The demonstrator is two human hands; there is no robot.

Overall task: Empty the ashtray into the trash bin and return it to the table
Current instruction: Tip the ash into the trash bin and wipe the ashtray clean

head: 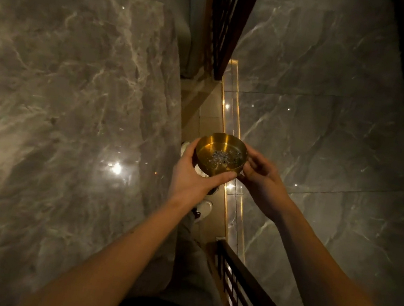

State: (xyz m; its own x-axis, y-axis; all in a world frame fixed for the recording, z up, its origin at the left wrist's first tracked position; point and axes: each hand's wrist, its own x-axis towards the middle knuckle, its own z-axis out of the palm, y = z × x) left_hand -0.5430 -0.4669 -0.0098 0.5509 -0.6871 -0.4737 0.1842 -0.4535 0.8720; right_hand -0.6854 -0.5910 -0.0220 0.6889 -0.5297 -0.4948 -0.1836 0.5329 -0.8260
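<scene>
Brass-coloured and round, the ashtray (220, 154) is held in the air in front of the body, level, with its opening up. Grey ash and small bits lie scattered on its flat bottom. It is gripped from both sides: the left hand (193, 175) is wrapped under and around the near-left wall, with the thumb laid along the near rim, and the right hand (261, 178) is closed against the right wall, fingers curled at the rim.

To the left, a large polished grey marble table (66, 91) fills most of the view; its curved right edge runs just beside the left forearm. To the right, glossy grey marble floor tiles (335, 122) are seen, open and bare up to a tan wall at the far right. Between table and tiles a narrow beige strip of floor is seen, bordered by a lit gold trim line (232, 109). Directly below the ashtray, a white shoe (205, 208) is seen on that strip. A dark slatted wooden screen (225, 19) stands ahead along the strip, and a second slatted panel (249, 293) rises near the right forearm, so the passage is tight on both sides. No trash bin can be made out.
</scene>
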